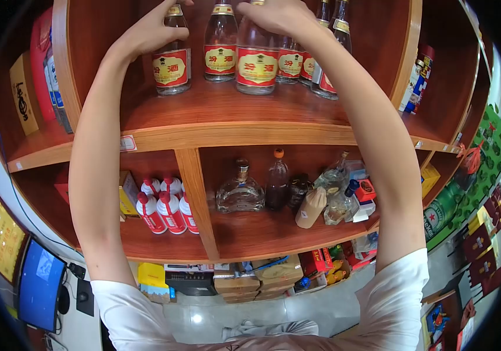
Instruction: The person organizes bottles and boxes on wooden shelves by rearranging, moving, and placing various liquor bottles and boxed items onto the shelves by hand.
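On the upper shelf (215, 108) stand several clear glass bottles with red and yellow labels. My left hand (155, 30) is closed around the neck of the leftmost liquor bottle (171, 69), which stands upright. My right hand (279, 16) grips the top of a larger-looking liquor bottle (256, 67) nearer the shelf's front. Between them is another labelled bottle (220, 55), touched by neither hand. The top edge of the view cuts off part of both hands, and some of my right fingers are hidden.
More bottles (326, 82) stand right of my right hand, partly behind my forearm. The lower shelf holds red-and-white bottles (168, 210), a flat glass decanter (240, 193) and a dark bottle (277, 184). Wooden dividers flank the shelf; cardboard boxes (276, 274) sit below. A monitor (41, 284) is at left.
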Demonstrator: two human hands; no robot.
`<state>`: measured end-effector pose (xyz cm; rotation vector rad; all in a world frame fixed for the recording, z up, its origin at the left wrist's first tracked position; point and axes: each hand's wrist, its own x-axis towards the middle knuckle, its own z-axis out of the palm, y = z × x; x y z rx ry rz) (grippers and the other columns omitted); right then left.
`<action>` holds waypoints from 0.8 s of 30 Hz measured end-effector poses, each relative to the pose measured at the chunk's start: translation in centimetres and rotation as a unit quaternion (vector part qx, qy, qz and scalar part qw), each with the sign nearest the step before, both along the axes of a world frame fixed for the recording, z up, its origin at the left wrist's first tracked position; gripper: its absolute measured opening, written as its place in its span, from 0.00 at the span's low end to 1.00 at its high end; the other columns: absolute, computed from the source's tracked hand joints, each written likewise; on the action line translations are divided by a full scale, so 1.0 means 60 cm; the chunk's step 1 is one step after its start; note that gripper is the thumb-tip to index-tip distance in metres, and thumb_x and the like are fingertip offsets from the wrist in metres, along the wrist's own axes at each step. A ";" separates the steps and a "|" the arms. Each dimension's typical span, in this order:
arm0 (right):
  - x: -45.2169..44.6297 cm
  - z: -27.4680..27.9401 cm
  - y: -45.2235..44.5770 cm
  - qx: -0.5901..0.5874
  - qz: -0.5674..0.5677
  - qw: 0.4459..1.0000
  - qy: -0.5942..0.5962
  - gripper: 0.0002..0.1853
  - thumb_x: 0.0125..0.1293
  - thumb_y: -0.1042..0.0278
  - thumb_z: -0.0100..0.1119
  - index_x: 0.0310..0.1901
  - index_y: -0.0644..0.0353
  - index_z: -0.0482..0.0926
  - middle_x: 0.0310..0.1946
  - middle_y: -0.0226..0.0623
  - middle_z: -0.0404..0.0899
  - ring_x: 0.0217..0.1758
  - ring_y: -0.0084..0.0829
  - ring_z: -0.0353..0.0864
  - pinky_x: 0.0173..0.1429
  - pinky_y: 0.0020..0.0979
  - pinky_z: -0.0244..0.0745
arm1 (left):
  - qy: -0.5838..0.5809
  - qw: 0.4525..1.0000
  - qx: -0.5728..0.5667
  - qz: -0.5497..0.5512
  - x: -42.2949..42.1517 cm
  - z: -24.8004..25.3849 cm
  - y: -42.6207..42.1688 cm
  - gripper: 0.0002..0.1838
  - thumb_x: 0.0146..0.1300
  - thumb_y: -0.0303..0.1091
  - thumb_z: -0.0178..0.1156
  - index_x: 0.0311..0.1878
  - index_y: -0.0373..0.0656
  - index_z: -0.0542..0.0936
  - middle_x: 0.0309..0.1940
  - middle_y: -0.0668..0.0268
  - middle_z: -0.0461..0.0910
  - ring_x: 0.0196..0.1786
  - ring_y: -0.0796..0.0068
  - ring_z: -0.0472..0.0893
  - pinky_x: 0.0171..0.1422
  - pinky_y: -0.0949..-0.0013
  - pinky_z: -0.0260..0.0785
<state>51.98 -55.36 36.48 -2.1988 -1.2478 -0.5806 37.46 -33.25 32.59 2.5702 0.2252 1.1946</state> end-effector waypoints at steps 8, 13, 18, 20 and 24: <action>0.101 -0.024 -0.008 0.101 -0.029 0.993 -0.056 0.54 0.63 0.27 0.58 0.70 0.78 0.63 0.49 0.62 0.85 0.51 0.52 0.88 0.58 0.45 0.84 | 0.008 0.999 0.033 -0.019 0.024 -0.002 -0.036 0.36 0.62 0.39 0.66 0.74 0.53 0.68 0.48 0.62 0.81 0.49 0.73 0.81 0.53 0.66 0.78; 0.103 -0.027 0.001 0.115 -0.077 0.986 -0.088 0.50 0.63 0.31 0.60 0.67 0.77 0.69 0.52 0.62 0.84 0.56 0.53 0.86 0.64 0.45 0.80 | 0.050 0.999 0.016 -0.012 0.017 0.012 -0.127 0.39 0.58 0.28 0.65 0.73 0.43 0.61 0.61 0.49 0.76 0.61 0.58 0.80 0.67 0.55 0.76; 0.091 -0.022 0.001 0.107 -0.108 0.984 -0.095 0.50 0.62 0.30 0.62 0.67 0.76 0.69 0.54 0.61 0.84 0.57 0.51 0.86 0.64 0.44 0.80 | 0.053 0.997 -0.025 -0.044 0.042 0.004 -0.149 0.38 0.60 0.31 0.65 0.74 0.44 0.61 0.63 0.47 0.75 0.65 0.56 0.78 0.69 0.51 0.75; 0.076 -0.019 -0.015 0.082 -0.088 0.991 -0.059 0.52 0.62 0.29 0.62 0.68 0.76 0.68 0.54 0.61 0.84 0.57 0.51 0.86 0.64 0.43 0.80 | 0.065 0.997 -0.015 -0.038 0.044 0.003 -0.188 0.38 0.61 0.33 0.65 0.74 0.44 0.61 0.63 0.45 0.75 0.65 0.53 0.78 0.69 0.48 0.75; 0.084 -0.018 0.001 0.101 -0.137 0.983 -0.066 0.52 0.63 0.35 0.61 0.73 0.77 0.63 0.55 0.62 0.83 0.59 0.50 0.85 0.66 0.42 0.80 | 0.096 0.994 -0.014 -0.056 0.055 0.011 -0.185 0.38 0.63 0.39 0.66 0.74 0.43 0.62 0.63 0.41 0.75 0.65 0.50 0.79 0.71 0.43 0.73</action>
